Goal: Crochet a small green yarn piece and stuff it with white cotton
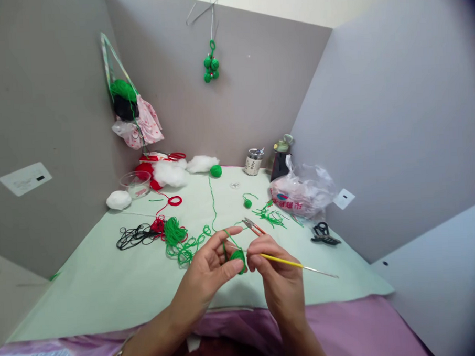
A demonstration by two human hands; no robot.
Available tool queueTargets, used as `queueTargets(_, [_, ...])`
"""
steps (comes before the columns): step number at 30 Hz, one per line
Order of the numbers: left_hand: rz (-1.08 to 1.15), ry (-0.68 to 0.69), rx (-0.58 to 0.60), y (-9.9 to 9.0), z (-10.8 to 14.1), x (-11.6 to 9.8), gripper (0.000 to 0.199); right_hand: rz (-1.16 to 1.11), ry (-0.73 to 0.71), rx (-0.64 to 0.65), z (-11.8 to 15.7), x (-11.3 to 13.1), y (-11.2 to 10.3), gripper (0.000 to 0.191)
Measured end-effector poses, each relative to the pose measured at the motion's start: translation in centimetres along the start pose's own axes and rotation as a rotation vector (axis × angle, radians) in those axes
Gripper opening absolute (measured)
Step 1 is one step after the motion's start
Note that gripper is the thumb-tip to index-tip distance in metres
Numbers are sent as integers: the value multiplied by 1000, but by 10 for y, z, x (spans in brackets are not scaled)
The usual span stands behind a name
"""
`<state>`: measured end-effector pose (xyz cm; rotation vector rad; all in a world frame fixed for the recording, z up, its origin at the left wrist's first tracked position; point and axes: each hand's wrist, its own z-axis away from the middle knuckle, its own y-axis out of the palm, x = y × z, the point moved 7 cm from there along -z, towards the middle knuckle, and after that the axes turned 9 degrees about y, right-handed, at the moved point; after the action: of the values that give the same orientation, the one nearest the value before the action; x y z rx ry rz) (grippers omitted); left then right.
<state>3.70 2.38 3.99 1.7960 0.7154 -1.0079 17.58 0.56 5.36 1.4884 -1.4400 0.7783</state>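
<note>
Between my hands is a small green crocheted piece (238, 259), pinched in my left hand (212, 263), whose index finger is raised with green yarn over it. My right hand (279, 273) holds a crochet hook (282, 259) with a yellow handle, its thin tip at the top of the green piece. A strand of green yarn (212, 200) runs from my left hand back to a green ball (215, 171). Just beyond my right hand lie small red-handled snips (254, 226), their blades pointing away to the left.
Left: green yarn (175, 231), black cord (135, 237), a red ring (174, 200), white stuffing (170, 173) and a clear bowl (137, 186). Right: green scraps (273, 216), a plastic bag (303, 191), a black clip (324, 234). A can (253, 162) stands behind; green balls (211, 68) hang on the partition.
</note>
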Motion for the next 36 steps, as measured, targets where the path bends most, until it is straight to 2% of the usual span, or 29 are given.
queueTargets(4, [45, -55, 17, -4, -3, 6, 55, 26, 64, 87, -1, -5, 1, 14])
queueTargets(8, [81, -70, 30, -3, -9, 3, 51, 118, -49, -2, -4, 2, -1, 15])
queueTargets(12, [65, -36, 56, 0, -12, -1, 46, 45, -73, -38, -7, 3, 2, 16])
queueTargets(19, [-18, -20, -41, -12, -6, 4, 32, -144, 78, -57, -9, -2, 8, 24])
queueTargets(26, [-217, 32, -93, -22, -5, 1, 31, -96, 53, -57, -4, -3, 3, 26])
queueTargets(30, [-320, 88, -98, -24, -5, -4, 29, 95, -55, -64, 5, 7, 1, 23])
queueTargets(33, [-426, 162, -115, -24, -5, -9, 25, 333, -237, -30, 12, 20, 7, 25])
queueTargets(36, [-497, 227, -165, -23, -2, -13, 24, 559, -429, 9, 21, 23, 17, 28])
